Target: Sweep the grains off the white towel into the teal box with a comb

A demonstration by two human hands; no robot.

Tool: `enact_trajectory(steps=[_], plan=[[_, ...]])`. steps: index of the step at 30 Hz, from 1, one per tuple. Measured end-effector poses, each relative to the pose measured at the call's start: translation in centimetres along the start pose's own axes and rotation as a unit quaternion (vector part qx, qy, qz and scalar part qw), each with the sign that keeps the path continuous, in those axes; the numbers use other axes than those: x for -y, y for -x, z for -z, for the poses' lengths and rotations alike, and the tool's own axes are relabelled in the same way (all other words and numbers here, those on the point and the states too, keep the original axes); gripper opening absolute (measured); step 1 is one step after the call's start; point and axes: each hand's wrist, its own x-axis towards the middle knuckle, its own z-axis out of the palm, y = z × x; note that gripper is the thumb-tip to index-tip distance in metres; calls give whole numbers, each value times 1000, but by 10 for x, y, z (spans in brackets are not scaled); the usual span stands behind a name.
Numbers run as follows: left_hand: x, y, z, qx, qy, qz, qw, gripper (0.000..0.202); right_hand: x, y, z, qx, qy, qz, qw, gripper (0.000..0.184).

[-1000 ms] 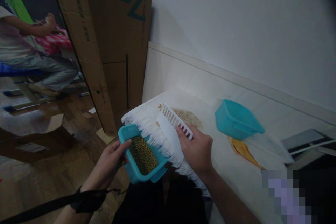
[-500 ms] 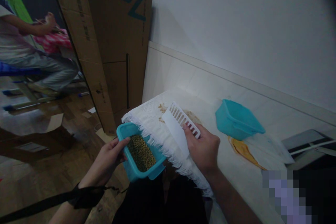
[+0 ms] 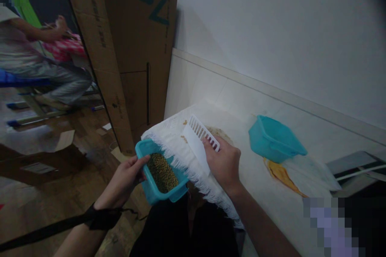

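My left hand (image 3: 130, 174) grips the left rim of a turquoise plastic basin (image 3: 153, 196), thumb over the edge. Inside lie small greenish-yellow beans or grains (image 3: 163, 172). The basin is held just below the table's edge, against a white fringed cloth (image 3: 163, 128). In my right hand (image 3: 223, 164) is a white plastic piece with a slotted edge (image 3: 197, 144), perhaps a scoop or comb, held low over the cloth. A few pale yellow bits (image 3: 184, 138) lie beside its left end. Behind it a patch of brownish grains (image 3: 220, 132) is partly hidden.
A second turquoise basin (image 3: 276, 140) stands on the white table to the right, by a yellow cloth or bag (image 3: 280, 174). A tall cardboard box (image 3: 141, 48) rises beyond the table's left end. At far left a person sits, hands (image 3: 60, 28) raised.
My right hand has drawn the white slotted piece leftward over the cloth, toward the basin. Fewer yellow bits show by its left end. My left hand and the basin stay nearly still.
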Motion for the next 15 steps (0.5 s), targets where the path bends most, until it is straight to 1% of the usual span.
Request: enact_trajectory(steps=[3,6,11,15], plan=[[0,-4,3,9,23,15,1000,51,3,1,-2,2,-9,12,1000,26],[0,-7,5,7,30,15,999,52,7,1,-4,4,-13,23,1000,26],[-1,-9,5,2,29,15,999,57,15,2,-7,11,-16,33,999,24],[-2,-11,4,1,24,13,1000,55,20,4,-11,10,-21,44,999,24]])
